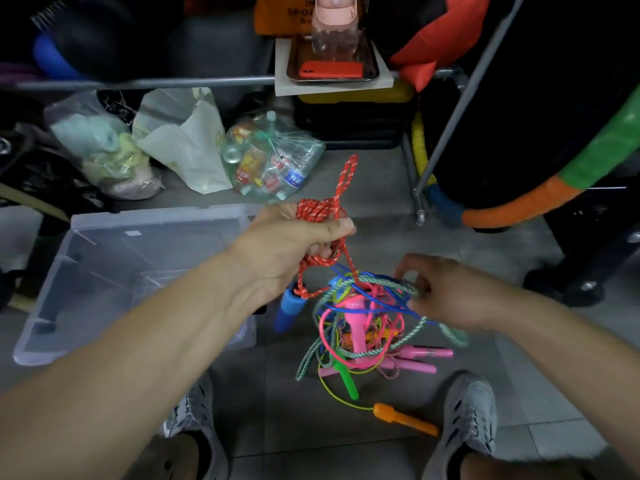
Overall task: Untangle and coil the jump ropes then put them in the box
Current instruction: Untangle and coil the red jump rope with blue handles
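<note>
My left hand (294, 244) is raised over the floor, shut on a bunched red braided jump rope (320, 211); one loop sticks up above the fist and a strand runs down to a blue foam handle (289, 306). Below it hangs a tangle of jump ropes (360, 317) in pink, blue, green and yellow, with pink, green and orange handles resting on the tiles. My right hand (446, 292) pinches a pale green braided rope (398, 284) at the tangle's right side. The clear plastic box (86, 265) stands to the left, with nothing visible inside.
Plastic bags of bottles (273, 161) and soft items lie behind the box under a metal rack rail (145, 83). A tray with a red phone (330, 69) sits on the rack. A rack leg (420, 216) and padded hoops stand at right. My shoes (467, 420) flank the ropes.
</note>
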